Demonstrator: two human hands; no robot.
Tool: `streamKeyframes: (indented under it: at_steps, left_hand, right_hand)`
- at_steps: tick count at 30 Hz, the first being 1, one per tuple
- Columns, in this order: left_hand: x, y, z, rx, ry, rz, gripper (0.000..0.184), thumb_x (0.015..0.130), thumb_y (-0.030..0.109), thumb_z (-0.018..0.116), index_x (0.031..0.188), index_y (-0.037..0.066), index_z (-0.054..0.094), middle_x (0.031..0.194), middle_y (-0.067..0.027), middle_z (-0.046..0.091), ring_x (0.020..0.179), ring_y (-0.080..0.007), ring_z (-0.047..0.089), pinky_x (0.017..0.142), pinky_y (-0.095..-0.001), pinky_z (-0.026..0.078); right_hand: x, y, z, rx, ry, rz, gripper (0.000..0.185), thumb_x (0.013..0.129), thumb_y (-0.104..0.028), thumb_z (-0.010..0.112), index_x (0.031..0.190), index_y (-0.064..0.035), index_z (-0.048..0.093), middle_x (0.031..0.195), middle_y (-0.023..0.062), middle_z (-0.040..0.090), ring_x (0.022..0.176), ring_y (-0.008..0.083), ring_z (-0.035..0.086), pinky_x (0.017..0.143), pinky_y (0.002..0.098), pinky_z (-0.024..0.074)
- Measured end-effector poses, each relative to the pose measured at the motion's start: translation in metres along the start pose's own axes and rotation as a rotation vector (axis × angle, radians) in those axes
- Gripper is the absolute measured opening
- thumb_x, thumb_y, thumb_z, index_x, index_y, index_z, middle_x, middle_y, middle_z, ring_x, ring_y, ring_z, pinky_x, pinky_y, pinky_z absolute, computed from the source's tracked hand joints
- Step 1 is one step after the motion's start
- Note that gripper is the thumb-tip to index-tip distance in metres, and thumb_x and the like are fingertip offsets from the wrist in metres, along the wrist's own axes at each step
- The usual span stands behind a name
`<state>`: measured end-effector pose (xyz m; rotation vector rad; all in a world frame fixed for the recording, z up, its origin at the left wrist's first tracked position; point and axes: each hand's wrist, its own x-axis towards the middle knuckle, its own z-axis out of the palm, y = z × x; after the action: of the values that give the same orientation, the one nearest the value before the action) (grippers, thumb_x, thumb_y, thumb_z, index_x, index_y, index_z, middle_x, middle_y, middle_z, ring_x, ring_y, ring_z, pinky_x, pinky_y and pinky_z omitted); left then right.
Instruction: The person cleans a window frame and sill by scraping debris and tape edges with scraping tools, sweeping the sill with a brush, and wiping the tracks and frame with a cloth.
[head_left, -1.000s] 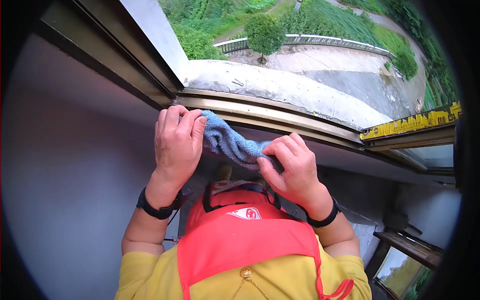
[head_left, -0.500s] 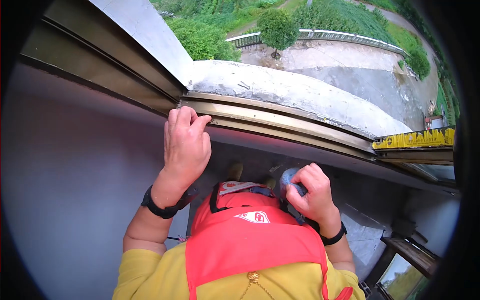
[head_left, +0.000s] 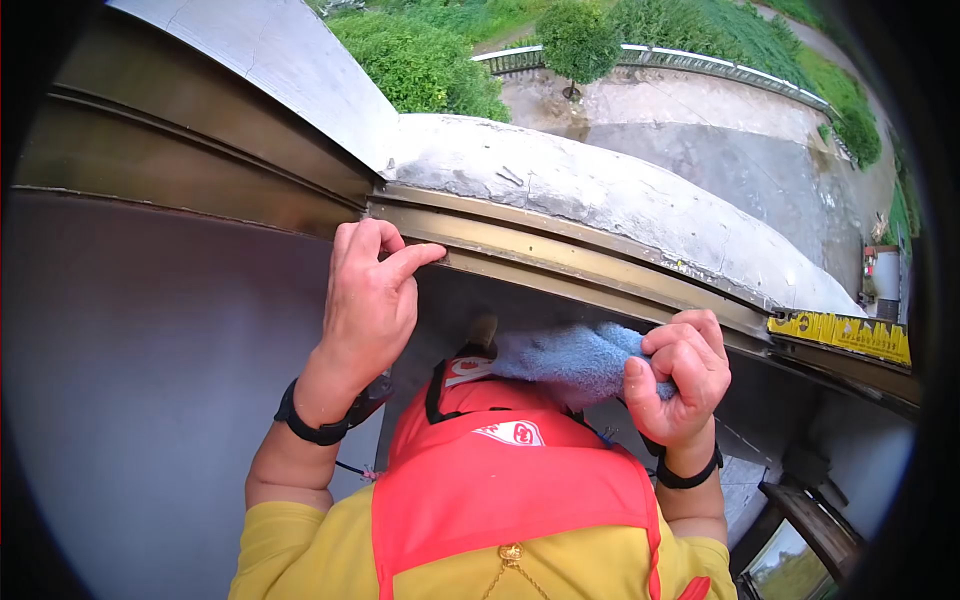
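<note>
Right hand (head_left: 682,378) holding blue cloth (head_left: 585,362), stretched sideways, pointing left

The person wears a yellow short-sleeved shirt (head_left: 285,550) under a bright red apron (head_left: 500,500) with narrow straps. The apron carries a pointed white patch (head_left: 512,433) with a red emblem, too small to read. A gold chain (head_left: 520,575) bears an ornate gold pendant (head_left: 511,552). Black bands (head_left: 314,424) circle both wrists.
</note>
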<state>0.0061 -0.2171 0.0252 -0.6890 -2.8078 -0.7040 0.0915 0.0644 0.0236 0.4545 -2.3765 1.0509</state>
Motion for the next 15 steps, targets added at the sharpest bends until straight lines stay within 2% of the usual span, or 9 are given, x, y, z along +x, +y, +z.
streamKeyframes:
  at_steps: [4,9,15]
  left_hand:
    - [0.005,-0.002,-0.006,-0.085,-0.081,-0.053,0.04,0.069,-0.012,0.046,0.093,0.008,0.071,0.086,-0.0081,0.049,0.087,-0.0255,0.045,0.079,-0.0333,0.04]
    - [0.008,0.0,-0.005,-0.13,-0.062,-0.134,0.039,0.067,-0.012,0.043,0.092,0.004,0.068,0.09,-0.0096,0.052,0.088,-0.0265,0.047,0.081,-0.0338,0.04]
    - [0.006,-0.003,0.003,0.013,-0.056,-0.108,0.035,0.065,-0.012,0.047,0.09,0.002,0.066,0.093,-0.0114,0.054,0.09,-0.0297,0.049,0.082,-0.0379,0.042]
  right_hand:
    - [0.011,0.015,0.006,-0.073,0.046,0.022,0.027,0.063,-0.001,0.067,0.06,-0.0086,0.042,0.065,0.007,0.056,0.062,0.0249,0.049,0.057,0.0329,0.0399]
    - [0.013,0.03,0.017,-0.09,0.08,0.077,0.022,0.068,0.0,0.063,0.064,-0.0067,0.043,0.066,0.0081,0.056,0.06,0.0254,0.047,0.056,0.0342,0.0391]
    - [0.008,0.031,0.015,-0.208,-0.023,0.111,0.024,0.08,-0.011,0.06,0.066,-0.0071,0.041,0.07,0.0093,0.055,0.06,0.0266,0.048,0.056,0.0358,0.0379]
